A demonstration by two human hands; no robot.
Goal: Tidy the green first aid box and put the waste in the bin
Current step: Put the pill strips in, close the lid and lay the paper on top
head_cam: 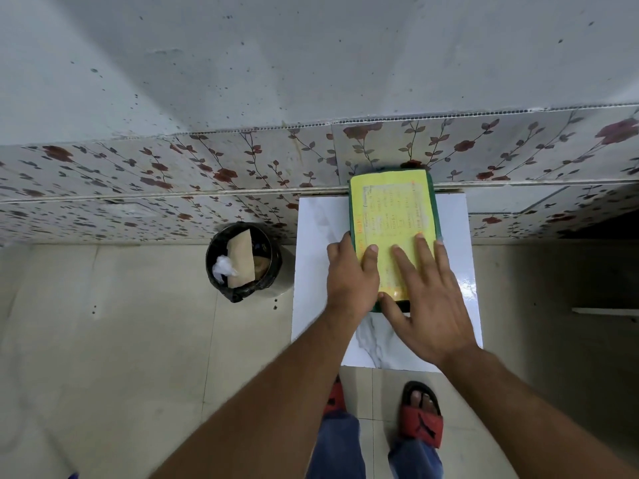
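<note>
The green first aid box (pixel 394 205) lies closed on a small white marble-look table (pixel 321 236), with a yellow printed label covering its lid. My left hand (pixel 351 274) grips the box's near left edge, thumb on the lid. My right hand (pixel 428 299) lies flat on the lid's near end, fingers spread. A black bin (pixel 242 261) stands on the floor left of the table, holding brown paper, white crumpled plastic and other waste.
A wall with flowered tiles (pixel 173 174) runs right behind the table and bin. Beige floor tiles (pixel 121 357) stretch to the left. My feet in red and black sandals (pixel 420 416) stand at the table's near edge.
</note>
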